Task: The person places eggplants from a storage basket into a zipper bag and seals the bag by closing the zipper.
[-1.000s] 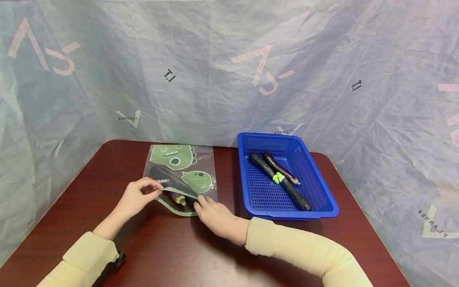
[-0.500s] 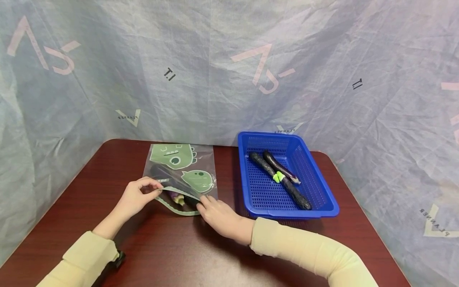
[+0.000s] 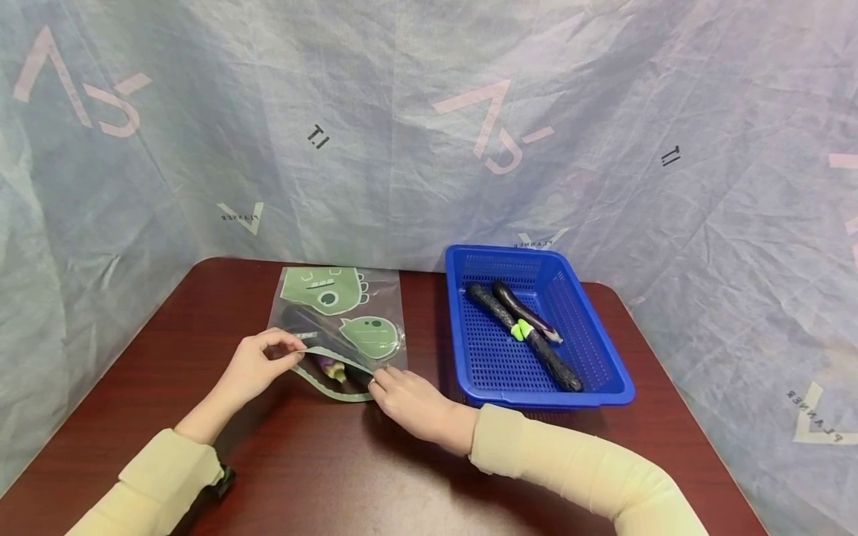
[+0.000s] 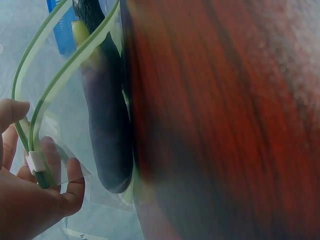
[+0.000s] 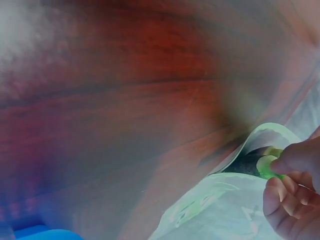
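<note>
A clear zip bag (image 3: 395, 290) with green dinosaur prints lies on the table, its mouth gaping toward me. Inside, a purple eggplant (image 3: 331, 368) shows its pale stem end at the opening; beside it lies a dark bumpy cucumber (image 4: 89, 11). My left hand (image 3: 260, 363) pinches the bag's left corner, close to the white slider (image 4: 35, 162). At the right corner my right hand (image 3: 412, 402) grips the bag's edge, the fingers over the upper film. In the right wrist view its thumb overlaps a bright green tip (image 5: 266, 167) in the mouth.
A blue perforated basket (image 3: 457, 350) stands right of the bag. In it lie two dark bumpy cucumbers (image 3: 553, 365) with bright green tips meeting, plus a slim eggplant (image 3: 516, 305). Printed grey cloth (image 3: 375, 186) hangs behind the brown table (image 3: 322, 476).
My right hand has shifted slightly to the right at the bag's corner. The left hand keeps its pinch, and the basket's contents lie as before.
</note>
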